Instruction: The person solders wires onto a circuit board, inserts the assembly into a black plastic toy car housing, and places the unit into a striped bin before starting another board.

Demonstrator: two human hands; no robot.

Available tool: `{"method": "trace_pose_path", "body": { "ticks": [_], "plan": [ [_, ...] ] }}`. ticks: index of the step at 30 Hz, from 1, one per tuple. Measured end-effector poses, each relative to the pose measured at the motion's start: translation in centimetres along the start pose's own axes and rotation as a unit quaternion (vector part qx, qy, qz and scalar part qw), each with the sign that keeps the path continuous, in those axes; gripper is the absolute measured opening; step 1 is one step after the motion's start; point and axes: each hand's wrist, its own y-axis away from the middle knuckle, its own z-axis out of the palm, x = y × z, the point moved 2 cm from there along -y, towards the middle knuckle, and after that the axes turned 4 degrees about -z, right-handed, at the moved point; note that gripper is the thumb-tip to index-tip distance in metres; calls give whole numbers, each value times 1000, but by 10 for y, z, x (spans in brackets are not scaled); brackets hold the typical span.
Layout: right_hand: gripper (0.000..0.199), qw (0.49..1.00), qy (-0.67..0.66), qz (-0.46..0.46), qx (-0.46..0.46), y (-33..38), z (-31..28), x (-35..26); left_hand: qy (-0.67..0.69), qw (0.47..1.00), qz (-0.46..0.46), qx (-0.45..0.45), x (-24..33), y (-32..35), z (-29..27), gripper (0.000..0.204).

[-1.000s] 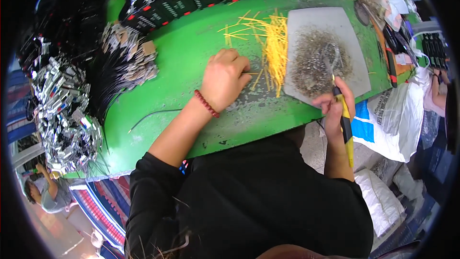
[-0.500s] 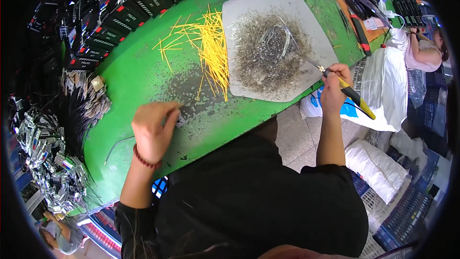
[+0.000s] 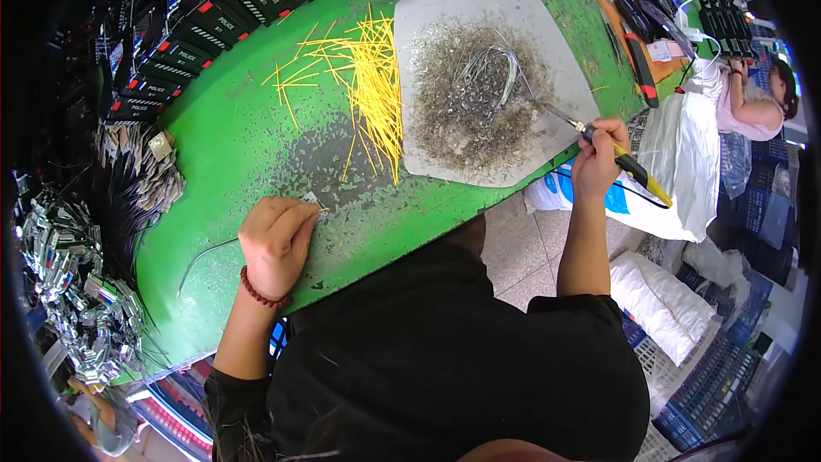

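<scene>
My left hand [image 3: 275,244] is closed in a pinch low over the worn green tabletop. At its fingertips shows a small silvery-white piece [image 3: 311,198], too small to name surely. A thin dark wire [image 3: 205,252] runs across the table and disappears behind this hand. In my right hand [image 3: 596,162] is a soldering iron [image 3: 634,169] with a yellow and black handle. Its metal tip points up and left, over the edge of the dirty patch on a grey sheet [image 3: 547,43]. Loosely coiled solder wire [image 3: 499,77] lies on that patch, left of the tip.
Many thin yellow wires [image 3: 376,94] lie left of the sheet. Black boxes [image 3: 209,38] are stacked along the far left edge. Silvery parts [image 3: 73,282] heap at the left. Tools, including a red-and-black one [image 3: 640,68], lie at the far right. Another person [image 3: 753,98] sits beyond.
My left fingers have tucked together, and the silvery-white piece now shows beyond their tips. The right hand and soldering iron have barely moved. The whole view has shifted slightly.
</scene>
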Motion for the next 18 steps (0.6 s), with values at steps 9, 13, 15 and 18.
{"method": "trace_pose_path", "body": {
  "ticks": [9,13,15,18],
  "plan": [
    [3,997,-71,-1,-9,1,-3,2,91,989,-105,45,1,24,-27,15],
    [9,991,-93,63,-70,16,24,-20,66,991,-113,41,0,32,-31,11],
    [13,982,-91,86,-142,31,50,-34,35,994,-99,39,-3,31,-23,10],
    [23,967,-40,59,-246,65,95,-38,16,994,-73,84,-2,34,-12,13]
  ]
}}
